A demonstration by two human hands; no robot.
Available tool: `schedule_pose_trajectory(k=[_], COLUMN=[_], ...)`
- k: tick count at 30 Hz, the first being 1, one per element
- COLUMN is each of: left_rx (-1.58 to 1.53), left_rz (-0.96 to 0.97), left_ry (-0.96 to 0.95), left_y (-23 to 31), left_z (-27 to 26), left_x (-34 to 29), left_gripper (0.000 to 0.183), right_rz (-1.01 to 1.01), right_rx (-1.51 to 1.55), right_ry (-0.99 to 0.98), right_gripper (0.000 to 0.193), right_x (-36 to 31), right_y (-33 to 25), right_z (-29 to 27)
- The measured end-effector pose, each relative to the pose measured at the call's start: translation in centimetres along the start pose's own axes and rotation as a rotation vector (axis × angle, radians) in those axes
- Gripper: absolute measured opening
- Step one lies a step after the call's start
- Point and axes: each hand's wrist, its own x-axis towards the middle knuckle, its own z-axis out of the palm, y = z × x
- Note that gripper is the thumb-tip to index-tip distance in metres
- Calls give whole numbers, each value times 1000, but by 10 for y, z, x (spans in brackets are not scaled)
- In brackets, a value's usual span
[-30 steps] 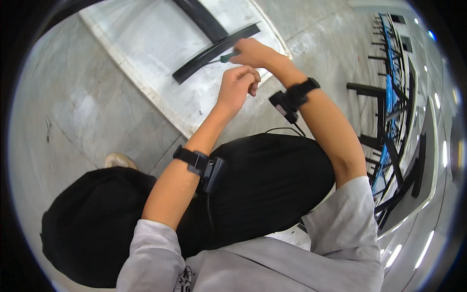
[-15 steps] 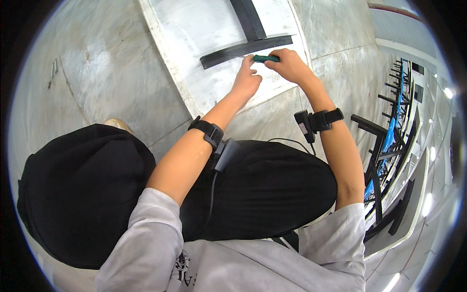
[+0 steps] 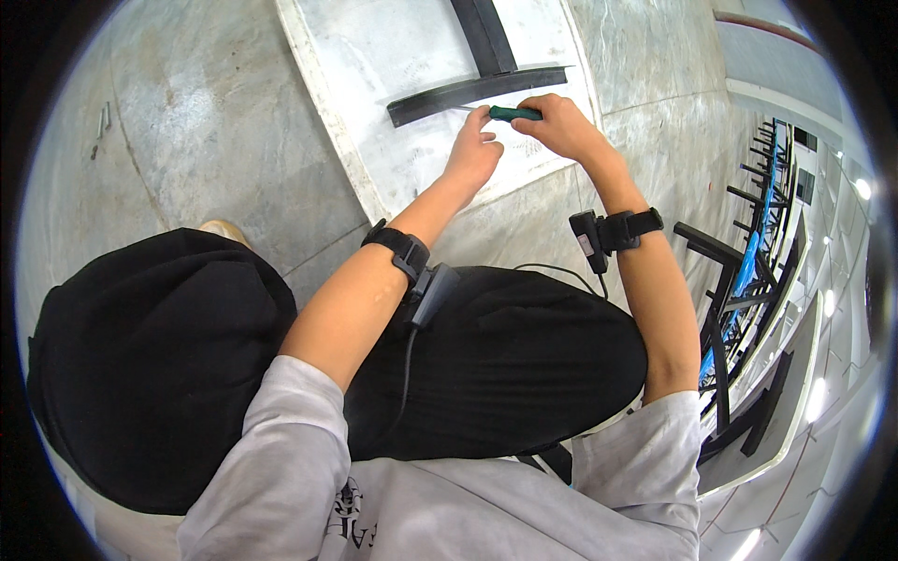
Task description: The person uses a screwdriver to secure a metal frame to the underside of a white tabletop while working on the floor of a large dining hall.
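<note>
My right hand point(image 3: 558, 128) is closed round the green handle of a screwdriver point(image 3: 505, 113). Its thin metal shaft points left, toward the side of a black metal crossbar point(image 3: 440, 100). At the front of the handle, the fingertips of my left hand point(image 3: 475, 154) close on the tool where handle and shaft meet; its other fingers are curled. The crossbar meets a black metal beam point(image 3: 484, 37) in a T shape, and both lie on a white board point(image 3: 351, 47). Where exactly the screwdriver's tip rests is too small to tell.
The board lies on a grey concrete floor point(image 3: 224, 112). Several small bolts point(image 3: 103, 122) lie on the floor at far left. Black metal frames point(image 3: 725, 280) with blue strips stand at right. My black-clothed knees point(image 3: 505, 355) are below my arms, and a cable runs from each wrist device.
The screwdriver's shaft shows more plainly now between my left fingertips and the crossbar. Both hands have hardly moved; the view has shifted slightly.
</note>
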Motion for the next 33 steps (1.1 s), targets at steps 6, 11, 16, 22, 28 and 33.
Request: schedule_pose_trajectory(k=[6,11,16,22,28,33], left_rx=[-41,-92,-140,-362,-503,-550], left_rz=[-2,-21,-58,-223,-385,-504], left_ry=[26,56,105,98,228,115], left_y=[-1,-2,-2,23,18,8], left_z=[2,1,-5,-5,-12,-12], left_x=[-1,2,5,2,9,6], left_gripper=[57,55,52,59,55,47], right_rz=[-38,110,362,588,704,789], right_rx=[-30,142,427,722,765,676], right_ry=[-35,-86,-187,-326,-501,-483], right_gripper=[29,27,24,22,20,19], right_x=[0,0,7,24,45,50], right_y=[3,-5,-17,-26,-31,-43], right_z=[-2,-1,-3,-12,-18,-20])
